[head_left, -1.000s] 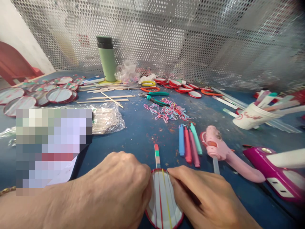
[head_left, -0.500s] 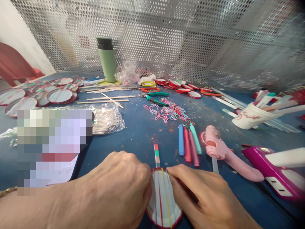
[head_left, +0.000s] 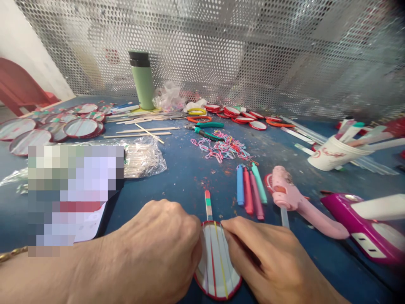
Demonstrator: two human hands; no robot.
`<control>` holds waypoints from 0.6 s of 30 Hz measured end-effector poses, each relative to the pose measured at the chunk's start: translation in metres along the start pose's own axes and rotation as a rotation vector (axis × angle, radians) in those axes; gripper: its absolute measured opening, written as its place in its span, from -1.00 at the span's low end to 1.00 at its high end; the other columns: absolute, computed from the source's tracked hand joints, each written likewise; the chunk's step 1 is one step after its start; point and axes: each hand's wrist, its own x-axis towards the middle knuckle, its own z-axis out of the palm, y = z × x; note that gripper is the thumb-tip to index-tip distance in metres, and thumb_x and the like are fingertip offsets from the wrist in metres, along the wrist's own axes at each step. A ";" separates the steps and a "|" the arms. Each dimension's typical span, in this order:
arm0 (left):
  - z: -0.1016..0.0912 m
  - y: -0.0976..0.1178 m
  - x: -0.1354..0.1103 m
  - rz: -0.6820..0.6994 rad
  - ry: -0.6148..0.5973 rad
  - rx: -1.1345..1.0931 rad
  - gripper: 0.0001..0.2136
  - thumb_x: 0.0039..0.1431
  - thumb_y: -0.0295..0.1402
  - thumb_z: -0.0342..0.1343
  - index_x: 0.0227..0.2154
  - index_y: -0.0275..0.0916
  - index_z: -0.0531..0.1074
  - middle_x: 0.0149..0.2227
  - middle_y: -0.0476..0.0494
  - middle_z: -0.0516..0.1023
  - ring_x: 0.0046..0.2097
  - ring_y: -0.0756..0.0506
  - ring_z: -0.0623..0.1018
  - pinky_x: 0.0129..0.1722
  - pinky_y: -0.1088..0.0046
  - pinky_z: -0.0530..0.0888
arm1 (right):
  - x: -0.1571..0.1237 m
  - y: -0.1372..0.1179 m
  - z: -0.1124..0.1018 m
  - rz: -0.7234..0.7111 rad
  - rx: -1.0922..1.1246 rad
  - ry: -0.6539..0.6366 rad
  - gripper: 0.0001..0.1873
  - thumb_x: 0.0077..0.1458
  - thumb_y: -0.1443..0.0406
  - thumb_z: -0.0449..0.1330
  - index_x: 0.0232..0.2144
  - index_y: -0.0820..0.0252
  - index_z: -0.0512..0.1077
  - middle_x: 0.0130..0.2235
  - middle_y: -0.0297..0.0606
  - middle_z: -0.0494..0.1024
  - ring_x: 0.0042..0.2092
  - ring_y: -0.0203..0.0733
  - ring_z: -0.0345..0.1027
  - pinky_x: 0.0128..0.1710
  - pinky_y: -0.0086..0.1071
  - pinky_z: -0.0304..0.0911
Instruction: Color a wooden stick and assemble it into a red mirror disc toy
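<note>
A small toy banjo (head_left: 218,270) lies low in front of me. It has a round pale face, a red rim, coloured bands running lengthwise and a stick neck with a painted end pointing away. My left hand (head_left: 167,249) is closed at its left edge, fingers curled out of sight. At the upper right rim, my right hand (head_left: 265,257) pinches with thumb and index finger. Whether a band end is in the fingertips is hidden. Beyond the hands are several coloured marker pens (head_left: 249,190) and a pile of small coloured rubber bands (head_left: 223,145).
Right: a pink glue gun (head_left: 292,198), a purple power strip (head_left: 357,219) and a tilted paper cup (head_left: 329,154) of pens. Left: a blurred-out phone (head_left: 88,226), bagged sticks (head_left: 142,158) and several red-rimmed discs (head_left: 80,126). Behind: pliers (head_left: 207,131), a green bottle (head_left: 142,86) and a perforated metal panel (head_left: 202,46).
Both hands hold nearly the same pose on the toy banjo. The view has shifted very slightly.
</note>
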 end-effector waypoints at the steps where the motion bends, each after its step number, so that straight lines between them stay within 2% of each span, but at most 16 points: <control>1: 0.001 0.000 -0.001 -0.001 0.013 -0.009 -0.85 0.08 -0.53 0.10 -0.54 -0.23 0.47 -0.53 -0.04 0.46 -0.58 0.01 0.36 -0.52 0.51 0.28 | 0.000 0.000 0.000 0.000 0.001 0.000 -0.66 0.35 0.37 -0.02 -0.44 0.14 0.44 -0.56 -0.36 0.48 -0.53 -0.31 0.40 -0.45 -0.50 0.36; 8: 0.005 0.002 -0.004 0.031 0.096 0.052 -0.85 0.02 -0.60 0.10 -0.55 -0.25 0.44 -0.53 -0.08 0.44 -0.55 -0.02 0.36 -0.50 0.47 0.28 | -0.001 0.000 0.002 -0.011 -0.009 0.014 -0.64 0.36 0.39 -0.05 -0.43 0.15 0.44 -0.55 -0.35 0.49 -0.53 -0.31 0.40 -0.45 -0.50 0.36; 13: -0.002 0.006 0.002 0.014 0.012 0.113 -0.83 0.01 -0.61 0.07 -0.55 -0.25 0.47 -0.54 -0.10 0.45 -0.55 -0.04 0.38 -0.49 0.46 0.29 | -0.002 0.000 0.002 -0.023 -0.011 0.002 -0.67 0.34 0.42 -0.04 -0.40 0.16 0.44 -0.53 -0.35 0.50 -0.50 -0.31 0.42 -0.42 -0.49 0.36; 18: -0.014 0.007 0.004 0.031 -0.155 0.152 -0.87 0.02 -0.53 0.09 -0.54 -0.25 0.51 -0.54 -0.12 0.49 -0.55 -0.07 0.42 -0.54 0.47 0.28 | -0.003 0.001 0.003 -0.021 -0.008 0.004 -0.70 0.32 0.45 -0.03 -0.38 0.16 0.43 -0.52 -0.36 0.49 -0.48 -0.31 0.44 -0.43 -0.48 0.31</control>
